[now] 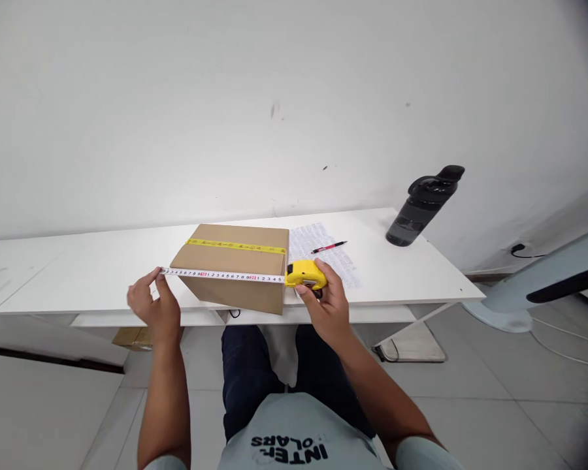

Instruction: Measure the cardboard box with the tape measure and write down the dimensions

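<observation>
A brown cardboard box point(235, 266) with a strip of yellow printed tape across its top sits near the front edge of the white table point(102, 261). Along the box's near top edge runs the white blade of a yellow tape measure point(306, 273), pulled out past the numbers in the twenties. At the box's left, my left hand point(157, 305) pinches the blade's end between thumb and finger. My right hand point(329, 305) is closed around the yellow case at the box's right corner.
Behind the case lies a printed paper sheet point(308, 234) with a red and black pen point(329, 247) on it. A dark water bottle point(419, 209) stands at the table's right end. The wall point(225, 117) rises behind. A pale blue stand point(543, 281) is at the right.
</observation>
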Available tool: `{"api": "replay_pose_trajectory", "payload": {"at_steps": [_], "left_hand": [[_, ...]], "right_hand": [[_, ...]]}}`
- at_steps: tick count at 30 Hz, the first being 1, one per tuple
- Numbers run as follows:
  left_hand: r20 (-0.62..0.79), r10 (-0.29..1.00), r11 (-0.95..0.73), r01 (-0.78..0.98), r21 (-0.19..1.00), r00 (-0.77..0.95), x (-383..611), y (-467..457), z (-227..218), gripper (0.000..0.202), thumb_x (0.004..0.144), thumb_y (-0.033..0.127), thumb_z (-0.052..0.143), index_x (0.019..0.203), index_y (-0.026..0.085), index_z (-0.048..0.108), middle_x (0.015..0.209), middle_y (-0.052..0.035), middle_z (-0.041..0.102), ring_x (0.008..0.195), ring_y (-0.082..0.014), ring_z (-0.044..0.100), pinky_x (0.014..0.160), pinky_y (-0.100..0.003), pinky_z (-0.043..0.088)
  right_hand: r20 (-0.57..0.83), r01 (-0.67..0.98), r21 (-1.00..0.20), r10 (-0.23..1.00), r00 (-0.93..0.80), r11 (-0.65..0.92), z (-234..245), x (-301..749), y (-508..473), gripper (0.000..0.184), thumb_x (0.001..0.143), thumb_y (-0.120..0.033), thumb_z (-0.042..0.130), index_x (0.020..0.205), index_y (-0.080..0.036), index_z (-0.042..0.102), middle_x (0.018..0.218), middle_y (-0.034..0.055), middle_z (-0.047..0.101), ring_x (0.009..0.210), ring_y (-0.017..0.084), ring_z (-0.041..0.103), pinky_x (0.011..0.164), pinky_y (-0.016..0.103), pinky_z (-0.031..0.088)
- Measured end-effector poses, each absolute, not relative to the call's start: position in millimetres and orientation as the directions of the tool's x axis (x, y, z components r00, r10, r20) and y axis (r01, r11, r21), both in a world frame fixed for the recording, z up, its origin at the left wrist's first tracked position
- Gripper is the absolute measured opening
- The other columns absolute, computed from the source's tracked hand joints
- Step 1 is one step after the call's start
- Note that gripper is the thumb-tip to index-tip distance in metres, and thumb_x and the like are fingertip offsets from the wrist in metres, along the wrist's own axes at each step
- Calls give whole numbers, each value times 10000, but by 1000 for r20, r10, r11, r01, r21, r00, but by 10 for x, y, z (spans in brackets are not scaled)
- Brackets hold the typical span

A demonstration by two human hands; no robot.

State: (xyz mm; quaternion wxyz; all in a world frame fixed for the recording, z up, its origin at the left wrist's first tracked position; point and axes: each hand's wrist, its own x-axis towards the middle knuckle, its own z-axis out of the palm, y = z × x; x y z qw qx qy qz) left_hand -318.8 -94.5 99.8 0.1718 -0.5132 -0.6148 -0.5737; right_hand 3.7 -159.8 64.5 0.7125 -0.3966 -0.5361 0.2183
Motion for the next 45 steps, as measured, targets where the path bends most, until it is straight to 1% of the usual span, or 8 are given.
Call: {"api": "replay_pose_trajectory", "payload": {"at_steps": [8,13,19,24,27,35,40,45], "left_hand": [[903,264,-579,805,-132,338,-2551,-1953,806,283,771,140,752,968,317,651,780,26,706,829,-205,687,1165,-555,349],[849,327,-783,622,-2,415,-2129,-2206,484,262,852,178,710,1078,293,643,754,26,725,769,-183,699,1138,-507,383],[834,435,-703,707,80,339,-2406,-1942,148,552,859,640,643,1248,255,576,975,-84,716,975,-247,676,1150,-524,344],[684,642,-324,685,652,-348,-3003,-1267,64,772,929,655,505,1506,172,333,1531,-248,379,1460,-317,367,1189,-528,306],[554,735,-278,572,772,-390,-3234,-883,49,769,973,682,330,1506,128,296,1469,-276,445,1358,-288,497,1111,-481,420],[597,769,-369,604,706,-229,-3334,-625,390,741,918,642,511,1495,195,386,1394,-191,525,1181,-265,577,995,-441,497],[739,666,-406,881,245,102,-3343,-576,1301,710,940,529,533,1535,163,403,1223,-175,612,1080,-296,559,1009,-530,465],[662,695,-431,900,69,282,-3079,-379,2014,580,964,565,513,1395,185,591,1143,-114,639,1072,-265,558,982,-459,478]], "right_hand": [[208,-311,-915,960,186,258,610,-96,-2240,518,794,-403,821,1263,-341,609,1095,51,654,856,197,660,788,361,585],[15,-459,-888,998,-65,-16,452,-265,-2403,572,803,-439,809,1316,-319,587,929,12,665,641,138,595,638,314,554],[-14,-492,-870,1000,-4,-14,362,-147,-2208,835,760,-296,850,1472,-344,416,933,-36,634,699,112,594,644,254,535],[-86,-457,-878,987,-135,-139,87,-118,-1908,958,659,-252,893,1474,-280,389,824,-73,609,619,100,567,539,221,490],[-135,-418,-886,973,-186,-202,-77,-176,-1797,844,627,-279,903,1352,-237,472,821,-64,625,609,98,563,498,202,459],[-127,-338,-902,914,-384,-267,105,-162,-1815,667,564,-244,932,1141,-229,600,1034,-4,678,951,176,655,867,326,534],[-42,-342,-916,899,-436,-209,318,-344,-1978,584,629,-235,890,1144,-234,616,1103,16,693,1038,210,666,991,401,510],[27,-299,-948,912,-409,-106,398,-630,-2072,550,693,-259,849,1196,-239,627,1176,40,699,1086,231,669,1000,413,519]]}}
